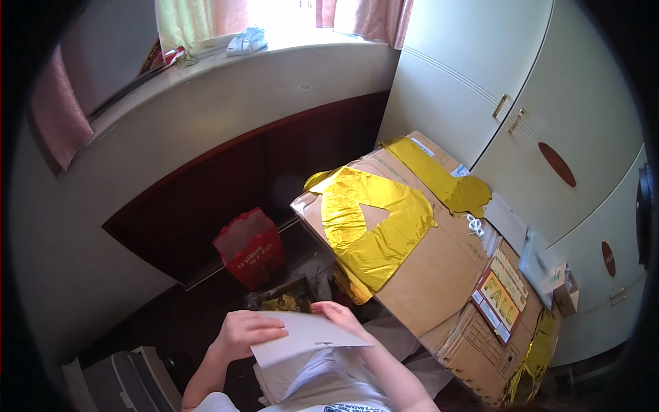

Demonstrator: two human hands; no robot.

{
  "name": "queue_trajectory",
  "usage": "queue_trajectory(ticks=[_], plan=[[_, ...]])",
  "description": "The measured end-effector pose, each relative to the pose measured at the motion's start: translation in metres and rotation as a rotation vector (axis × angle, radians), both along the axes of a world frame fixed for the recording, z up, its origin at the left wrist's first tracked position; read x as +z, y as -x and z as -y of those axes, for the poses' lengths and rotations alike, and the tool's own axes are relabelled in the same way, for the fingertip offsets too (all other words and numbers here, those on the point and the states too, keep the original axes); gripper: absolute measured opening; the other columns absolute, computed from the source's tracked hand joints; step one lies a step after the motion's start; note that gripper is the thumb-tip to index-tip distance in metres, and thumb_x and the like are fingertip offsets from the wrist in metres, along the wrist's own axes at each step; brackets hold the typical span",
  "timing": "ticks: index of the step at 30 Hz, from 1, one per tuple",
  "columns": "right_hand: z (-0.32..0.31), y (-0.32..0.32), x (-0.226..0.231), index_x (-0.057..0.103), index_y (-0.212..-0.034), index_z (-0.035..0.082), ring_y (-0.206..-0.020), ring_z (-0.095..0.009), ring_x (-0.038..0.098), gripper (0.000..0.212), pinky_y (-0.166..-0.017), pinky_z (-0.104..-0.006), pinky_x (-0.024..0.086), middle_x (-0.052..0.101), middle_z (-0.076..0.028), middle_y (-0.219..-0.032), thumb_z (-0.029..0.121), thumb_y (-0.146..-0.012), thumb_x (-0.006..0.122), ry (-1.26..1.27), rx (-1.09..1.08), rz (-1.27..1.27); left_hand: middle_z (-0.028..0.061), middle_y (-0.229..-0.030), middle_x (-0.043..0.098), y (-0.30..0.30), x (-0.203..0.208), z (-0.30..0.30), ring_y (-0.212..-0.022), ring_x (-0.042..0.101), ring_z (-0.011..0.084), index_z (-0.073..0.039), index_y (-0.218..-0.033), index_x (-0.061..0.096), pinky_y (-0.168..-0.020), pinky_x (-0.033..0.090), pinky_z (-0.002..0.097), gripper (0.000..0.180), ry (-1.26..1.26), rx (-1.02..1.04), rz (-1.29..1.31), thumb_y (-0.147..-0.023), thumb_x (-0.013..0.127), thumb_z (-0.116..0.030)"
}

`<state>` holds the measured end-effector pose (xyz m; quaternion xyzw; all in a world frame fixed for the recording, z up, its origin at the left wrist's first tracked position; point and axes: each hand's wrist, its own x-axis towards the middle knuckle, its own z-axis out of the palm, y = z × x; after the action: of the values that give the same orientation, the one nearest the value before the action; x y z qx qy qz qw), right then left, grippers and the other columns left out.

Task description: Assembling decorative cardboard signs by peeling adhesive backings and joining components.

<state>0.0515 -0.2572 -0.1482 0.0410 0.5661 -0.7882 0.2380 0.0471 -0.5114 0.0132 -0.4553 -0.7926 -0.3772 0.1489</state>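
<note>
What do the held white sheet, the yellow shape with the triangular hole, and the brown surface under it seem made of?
White sheet: probably paper or thin card; smooth, matte, straight-edged.
Yellow shape: likely metallic foil or film; shiny, crinkled, bright glints.
Brown surface: apparently cardboard; dull, with printed markings.

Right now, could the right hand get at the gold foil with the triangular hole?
Probably yes: though the right hand holds the white sheet, nothing visible blocks its way to the foil.

Daylight pours through the window (pixel 283 12), hung with pink curtains (pixel 374 20), over a pale sill (pixel 298 39). Below, a dark reddish panel (pixel 206 189) runs along the wall (pixel 295 89); a pale wardrobe (pixel 570 82) stands at right.
</note>
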Motion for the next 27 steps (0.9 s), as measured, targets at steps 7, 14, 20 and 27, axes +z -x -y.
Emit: queue_trajectory(ticks=[7, 14, 20, 27], plan=[[-0.030, -0.077, 0.094, 0.055, -0.114, 0.000, -0.101, -0.016, 0.055, 0.027, -0.091, -0.0313, 0.043, 0.059, -0.010, -0.112, 0.012, -0.090, 0.052, 0.232, -0.169, 0.084, 0.0022, -0.086, 0.067, -0.003, 0.051, -0.036, -0.079, 0.066, 0.0148, -0.025, -0.093, 0.066, -0.067, 0.054, 0.0231, 0.020, 0.146, 0.121, -0.743, -0.078, 0.062, -0.014], [-0.072, -0.128, 0.182, 0.066, -0.087, 0.002, -0.076, -0.016, 0.055, 0.015, -0.064, -0.0272, 0.045, 0.056, -0.005, -0.086, 0.001, -0.073, 0.070, -0.474, -0.510, -0.916, 0.0012, -0.092, 0.067, 0.006, 0.055, -0.093, -0.084, 0.065, 0.0145, -0.027, -0.097, 0.065, -0.074, 0.052, 0.0218, 0.019, 0.108, 0.027, -0.876, -0.084, 0.056, -0.017], [-0.109, -0.134, 0.229, 0.069, -0.081, 0.010, -0.072, -0.016, 0.049, 0.015, -0.059, -0.0260, 0.041, 0.050, -0.004, -0.078, 0.014, -0.069, 0.077, -1.051, -0.480, -0.940, 0.0001, -0.093, 0.067, 0.014, 0.066, -0.136, -0.087, 0.064, 0.0134, -0.026, -0.098, 0.065, -0.076, 0.051, 0.0213, 0.019, 0.103, -0.167, -0.930, -0.085, 0.054, -0.017], [-0.130, -0.131, 0.231, 0.068, -0.085, 0.009, -0.075, -0.020, 0.051, 0.020, -0.063, -0.0288, 0.044, 0.050, -0.005, -0.082, 0.016, -0.069, 0.077, -0.972, -0.240, -0.870, 0.0007, -0.095, 0.067, 0.019, 0.070, -0.156, -0.088, 0.064, 0.0136, -0.026, -0.099, 0.065, -0.076, 0.052, 0.0219, 0.022, 0.102, -0.259, -0.973, -0.084, 0.054, -0.015]])
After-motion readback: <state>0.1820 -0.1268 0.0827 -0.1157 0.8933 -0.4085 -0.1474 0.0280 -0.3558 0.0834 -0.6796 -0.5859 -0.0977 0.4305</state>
